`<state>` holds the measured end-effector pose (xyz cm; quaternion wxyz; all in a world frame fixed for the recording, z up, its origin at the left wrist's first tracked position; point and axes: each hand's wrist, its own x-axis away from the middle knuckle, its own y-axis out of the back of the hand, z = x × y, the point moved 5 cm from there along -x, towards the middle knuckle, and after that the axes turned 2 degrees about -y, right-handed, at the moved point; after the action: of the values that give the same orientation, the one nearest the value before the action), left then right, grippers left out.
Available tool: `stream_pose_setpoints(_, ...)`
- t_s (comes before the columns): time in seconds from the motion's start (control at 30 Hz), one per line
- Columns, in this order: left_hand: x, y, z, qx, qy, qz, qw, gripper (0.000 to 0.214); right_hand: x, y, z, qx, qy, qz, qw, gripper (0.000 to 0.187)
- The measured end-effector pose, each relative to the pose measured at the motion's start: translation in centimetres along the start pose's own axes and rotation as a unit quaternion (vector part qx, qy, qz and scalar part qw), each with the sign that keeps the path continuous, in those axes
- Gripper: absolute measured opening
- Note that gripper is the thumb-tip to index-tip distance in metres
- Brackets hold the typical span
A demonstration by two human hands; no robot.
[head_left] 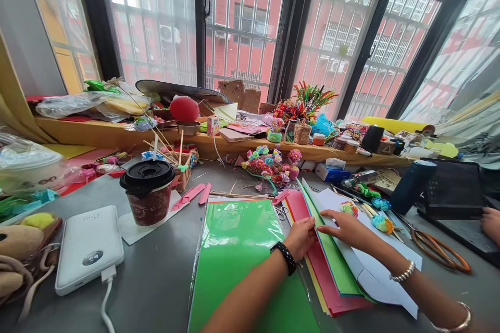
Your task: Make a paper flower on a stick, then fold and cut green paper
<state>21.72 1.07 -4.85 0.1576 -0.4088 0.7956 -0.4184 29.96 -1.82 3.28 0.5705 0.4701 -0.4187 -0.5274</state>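
My left hand (300, 237), with a black band on its wrist, pinches the edge of a fanned stack of coloured paper sheets (332, 265) lying on the grey table. My right hand (346, 229), with bead bracelets on the wrist, lies on top of the same stack with its fingers stretched toward the left hand. A white sheet (375, 270) tops the stack on the right. A packet of green paper (238, 250) in clear wrap lies just left of my hands.
A lidded paper cup (148, 195) and a white power bank (89, 247) with a cable stand to the left. Paper flowers (269, 164), sticks, small scissors (280, 212) and craft clutter fill the back ledge. Another person's hand (491, 223) rests by a dark tablet (453, 190) at right.
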Motion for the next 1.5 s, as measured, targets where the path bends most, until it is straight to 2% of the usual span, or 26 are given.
stream_pose_setpoints(0.17,0.04,-0.16,0.12,0.005,-0.006,0.016,1.000,0.014,0.06,-0.14,-0.09,0.024,-0.006,0.007,1.000,0.056)
stream_pose_setpoints(0.7,0.33,-0.33,-0.11,-0.006,0.001,0.018,1.000,0.022,0.02,0.01,-0.35,-0.008,-0.011,-0.002,1.000,0.053)
stream_pose_setpoints(1.1,0.16,-0.18,-0.11,-0.008,-0.002,0.024,1.000,0.029,0.16,-0.01,-0.16,-0.003,-0.006,0.007,1.000,0.058)
stream_pose_setpoints(1.5,0.13,-0.10,0.03,-0.005,-0.001,0.007,1.000,0.013,0.11,-0.05,-0.82,-0.048,-0.013,0.009,0.999,0.054)
